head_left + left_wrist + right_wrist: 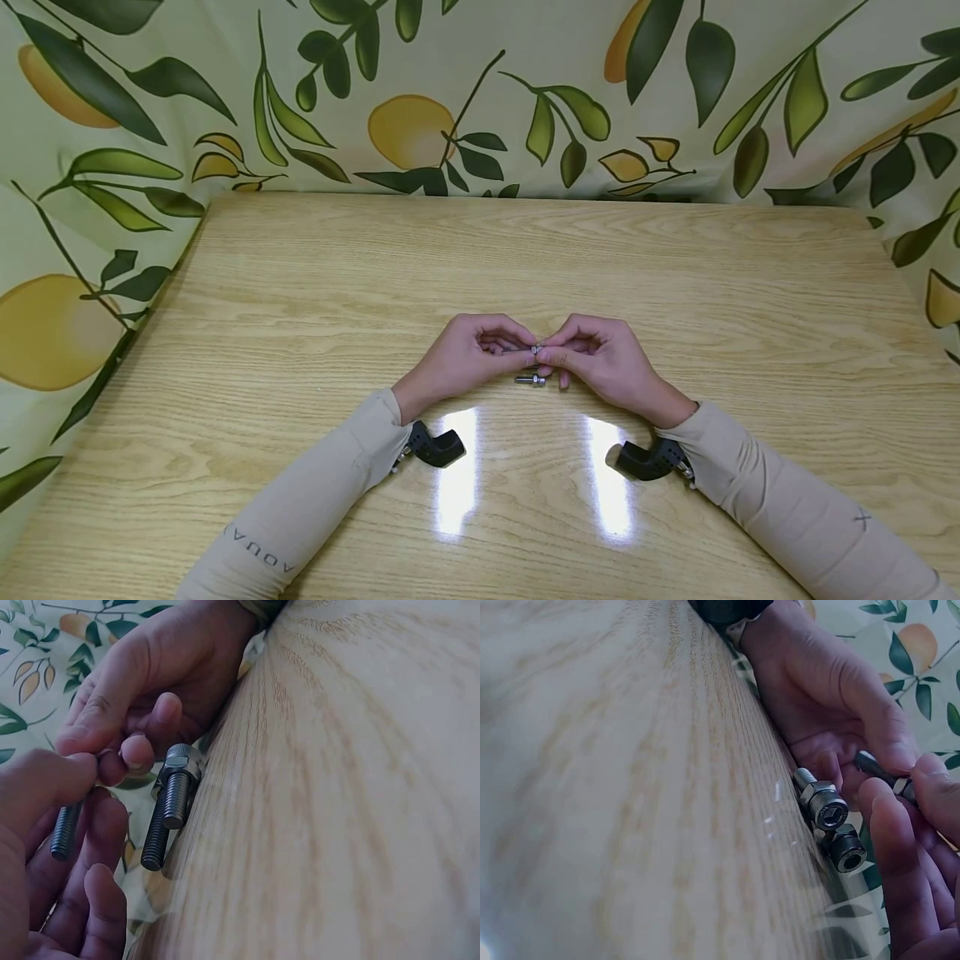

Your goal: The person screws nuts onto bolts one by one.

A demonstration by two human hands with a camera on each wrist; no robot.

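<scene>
My left hand [474, 357] and right hand [603, 358] meet fingertip to fingertip above the middle of the table. Between them they pinch one metal bolt [879, 771] with a hex nut [904, 788] on it. Its threaded end [66, 832] points into the left palm. The head end is hidden by the right thumb and fingers. Just below the hands, two more socket-head bolts lie side by side on the table, a lighter one [825, 804] and a darker one [847, 850], each with a nut near its head.
The wood-grain table [360, 258] spreads out on all sides of the hands. A cloth printed with leaves and fruit [555, 50] hangs behind it and at both sides. Black wrist-worn mounts [438, 446] sit under the sleeve cuffs, close to the table.
</scene>
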